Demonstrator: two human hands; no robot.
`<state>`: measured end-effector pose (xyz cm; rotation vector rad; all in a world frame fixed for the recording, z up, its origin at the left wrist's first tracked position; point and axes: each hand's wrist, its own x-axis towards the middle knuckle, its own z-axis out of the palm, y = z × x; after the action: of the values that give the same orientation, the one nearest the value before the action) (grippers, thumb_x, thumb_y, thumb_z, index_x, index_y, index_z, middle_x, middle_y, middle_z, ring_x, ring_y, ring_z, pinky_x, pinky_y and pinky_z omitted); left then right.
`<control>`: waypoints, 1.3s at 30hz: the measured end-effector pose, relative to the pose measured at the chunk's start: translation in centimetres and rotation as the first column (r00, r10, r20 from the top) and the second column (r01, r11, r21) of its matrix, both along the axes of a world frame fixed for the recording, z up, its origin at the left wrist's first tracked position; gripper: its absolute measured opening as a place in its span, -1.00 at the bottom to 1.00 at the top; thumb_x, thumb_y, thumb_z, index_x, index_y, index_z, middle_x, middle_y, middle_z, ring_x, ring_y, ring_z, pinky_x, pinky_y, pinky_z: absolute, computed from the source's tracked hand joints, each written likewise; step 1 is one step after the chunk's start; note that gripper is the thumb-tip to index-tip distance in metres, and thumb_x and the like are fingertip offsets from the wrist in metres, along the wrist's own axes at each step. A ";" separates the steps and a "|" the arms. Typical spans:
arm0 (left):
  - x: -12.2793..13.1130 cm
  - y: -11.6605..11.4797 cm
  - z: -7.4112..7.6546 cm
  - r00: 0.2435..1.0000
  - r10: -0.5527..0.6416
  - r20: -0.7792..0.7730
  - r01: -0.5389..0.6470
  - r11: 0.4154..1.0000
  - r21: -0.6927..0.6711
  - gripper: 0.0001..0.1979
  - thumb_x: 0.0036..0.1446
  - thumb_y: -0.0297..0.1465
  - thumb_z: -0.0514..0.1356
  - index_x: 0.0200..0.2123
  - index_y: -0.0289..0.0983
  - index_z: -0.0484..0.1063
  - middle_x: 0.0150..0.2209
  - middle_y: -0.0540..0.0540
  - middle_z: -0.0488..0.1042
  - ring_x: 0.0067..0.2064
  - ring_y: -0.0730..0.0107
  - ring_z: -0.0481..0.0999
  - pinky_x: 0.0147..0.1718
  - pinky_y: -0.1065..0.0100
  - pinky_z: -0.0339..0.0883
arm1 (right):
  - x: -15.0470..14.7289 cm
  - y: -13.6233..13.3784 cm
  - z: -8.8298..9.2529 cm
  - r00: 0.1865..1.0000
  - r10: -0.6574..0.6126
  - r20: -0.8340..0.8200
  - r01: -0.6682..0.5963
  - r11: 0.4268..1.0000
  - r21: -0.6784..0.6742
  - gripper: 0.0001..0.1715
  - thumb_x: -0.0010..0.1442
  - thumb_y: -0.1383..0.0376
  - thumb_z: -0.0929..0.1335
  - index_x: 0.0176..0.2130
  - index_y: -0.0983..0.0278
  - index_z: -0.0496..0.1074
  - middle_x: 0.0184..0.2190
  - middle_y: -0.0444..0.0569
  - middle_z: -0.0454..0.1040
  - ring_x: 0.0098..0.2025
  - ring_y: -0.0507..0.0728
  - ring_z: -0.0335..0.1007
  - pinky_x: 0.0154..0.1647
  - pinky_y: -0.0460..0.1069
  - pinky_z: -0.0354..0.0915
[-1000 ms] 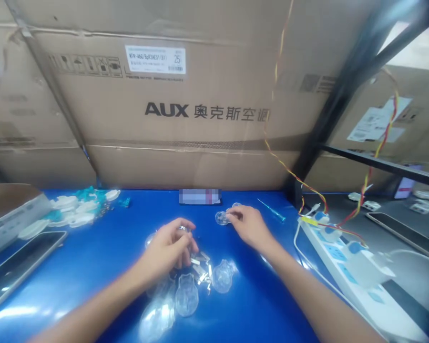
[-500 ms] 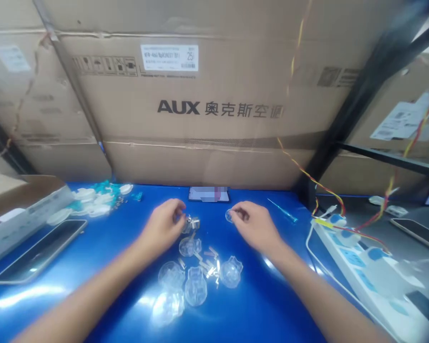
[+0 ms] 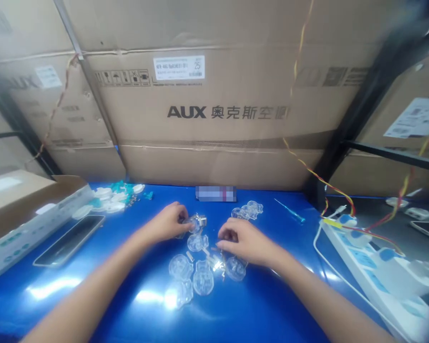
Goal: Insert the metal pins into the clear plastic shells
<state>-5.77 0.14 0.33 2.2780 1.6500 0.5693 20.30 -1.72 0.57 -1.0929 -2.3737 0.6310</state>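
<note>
Head view: left hand [image 3: 173, 221] left of centre, fingers curled, thumb tip against a clear plastic piece with metal fittings [image 3: 199, 222]; whether pinched or only steadied, cannot tell. Right hand [image 3: 243, 239] right of centre, loosely curled and released, thumb and forefinger parted, above the edge of a scatter of small metal strips [image 3: 218, 263].

Close around: a clear shell with a notched end [image 3: 196, 243] just below the left fingertips, centre of frame. Another clear shell [image 3: 235, 269] just below the right hand, partly covered by it. Lower centre, a group of clear shells [image 3: 203, 281] lying flat, left of and below the metal strips. Just above the right hand, a short slanting row of clear pieces [image 3: 253, 209].

Further out, on the blue tabletop [image 3: 264, 305]: thin blue tool [image 3: 290, 211] lying aslant, right of the row. Small screen [image 3: 215, 194], display blurred, at the back edge. Left of frame: dark phone [image 3: 70, 240] lying beside an open carton [image 3: 39, 228]; white round parts [image 3: 105, 199] heaped with teal bits beyond. Lower right: white power strip [image 3: 372, 281], plugs seated; red-and-yellow twisted wire [image 3: 307, 167] runs down toward it. Backdrop: large cardboard box [image 3: 214, 162] printed AUX.
</note>
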 end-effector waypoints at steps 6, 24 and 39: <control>-0.1 0.0 0.0 0.999 0.035 0.009 -0.035 0.998 -0.042 -0.68 -0.07 -0.14 0.24 -0.39 -0.28 0.42 -0.39 -0.08 0.44 -0.38 0.32 0.38 -0.42 0.38 0.18 | -0.4 -0.8 0.4 0.998 0.018 0.055 -0.016 0.999 -0.032 -0.95 0.06 0.35 0.38 -0.43 0.27 0.48 -0.43 -0.08 0.43 -0.38 0.06 0.32 -0.39 -0.07 0.20; -0.5 0.5 -0.3 0.989 0.060 0.138 -0.043 0.992 -0.122 -0.68 -0.14 -0.22 0.28 -0.34 -0.27 0.35 -0.41 -0.04 0.46 -0.40 0.34 0.41 -0.46 0.39 0.23 | 0.4 0.1 0.4 0.995 0.081 0.051 -0.073 0.987 -0.143 -0.84 0.15 0.38 0.29 -0.27 0.27 0.47 -0.36 -0.06 0.46 -0.39 0.05 0.34 -0.38 -0.07 0.23; -0.5 1.2 -0.6 0.925 0.016 0.381 -0.012 1.000 -0.013 -0.62 -0.06 -0.32 0.25 -0.14 -0.24 0.28 -0.39 0.02 0.49 -0.39 0.37 0.48 -0.41 0.38 0.30 | 1.1 0.4 1.3 0.976 0.060 0.208 -0.037 0.993 -0.111 -0.93 0.04 0.35 0.38 -0.46 0.29 0.42 -0.53 -0.12 0.43 -0.50 0.02 0.29 -0.52 -0.10 0.10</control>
<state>-6.29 1.34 -0.23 1.9874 1.4706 0.9367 21.40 -1.34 1.91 -1.2042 -2.5801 0.6962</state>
